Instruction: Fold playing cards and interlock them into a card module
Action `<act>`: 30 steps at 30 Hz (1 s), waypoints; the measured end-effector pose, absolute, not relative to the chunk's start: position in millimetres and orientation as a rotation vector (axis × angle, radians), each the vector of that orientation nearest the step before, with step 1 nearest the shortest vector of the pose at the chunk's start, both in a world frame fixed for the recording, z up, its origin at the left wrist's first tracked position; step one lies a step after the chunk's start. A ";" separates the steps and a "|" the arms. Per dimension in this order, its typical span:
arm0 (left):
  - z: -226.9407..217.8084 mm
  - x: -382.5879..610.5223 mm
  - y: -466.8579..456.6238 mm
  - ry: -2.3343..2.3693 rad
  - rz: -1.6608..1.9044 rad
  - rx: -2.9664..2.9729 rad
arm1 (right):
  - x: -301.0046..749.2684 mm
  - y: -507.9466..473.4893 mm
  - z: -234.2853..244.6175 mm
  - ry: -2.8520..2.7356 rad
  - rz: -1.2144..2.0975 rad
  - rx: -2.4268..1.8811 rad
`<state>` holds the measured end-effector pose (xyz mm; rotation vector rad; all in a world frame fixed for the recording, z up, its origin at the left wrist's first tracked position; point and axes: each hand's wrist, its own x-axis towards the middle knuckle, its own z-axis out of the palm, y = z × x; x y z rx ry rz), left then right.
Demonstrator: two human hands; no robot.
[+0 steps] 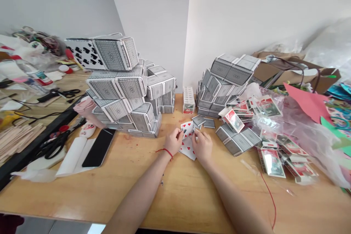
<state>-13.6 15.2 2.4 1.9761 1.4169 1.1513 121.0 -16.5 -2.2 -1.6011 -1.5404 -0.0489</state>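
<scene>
My left hand (173, 142) pinches the left edge of a playing card (187, 128) with red hearts, just above the table. At the card's right edge my right hand (202, 144) grips it between thumb and fingers. Beneath it another heart card (187, 147) shows, partly covered by the held card; I cannot tell whether the two are joined. A few face-down grey cards (208, 123) lie just beyond my right hand. Nearby on the right rests a block of folded grey cards (238, 139), with a card box on top.
Tall stacks of folded card blocks stand left (117, 87) and right (225, 80). Between them at the wall is a packed set of card boxes (188, 99). A phone (99, 147) and scissors (59, 140) lie left. Opened card boxes (271, 161) and plastic wrap clutter the right.
</scene>
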 end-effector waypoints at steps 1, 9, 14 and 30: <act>2.3 -14.4 16.0 1.428 1.159 1.963 | 120.5 -17.2 -0.8 -1.545 -0.035 -1.571; 2.9 -17.6 17.3 1.420 1.197 1.907 | 119.6 -19.8 7.3 -1.466 0.235 -1.473; 4.1 -13.5 13.4 1.425 1.192 1.915 | 117.3 -19.3 5.6 -1.408 0.201 -1.508; 2.0 -8.6 14.0 1.397 1.206 1.908 | 123.3 -13.5 3.3 -1.514 0.092 -1.565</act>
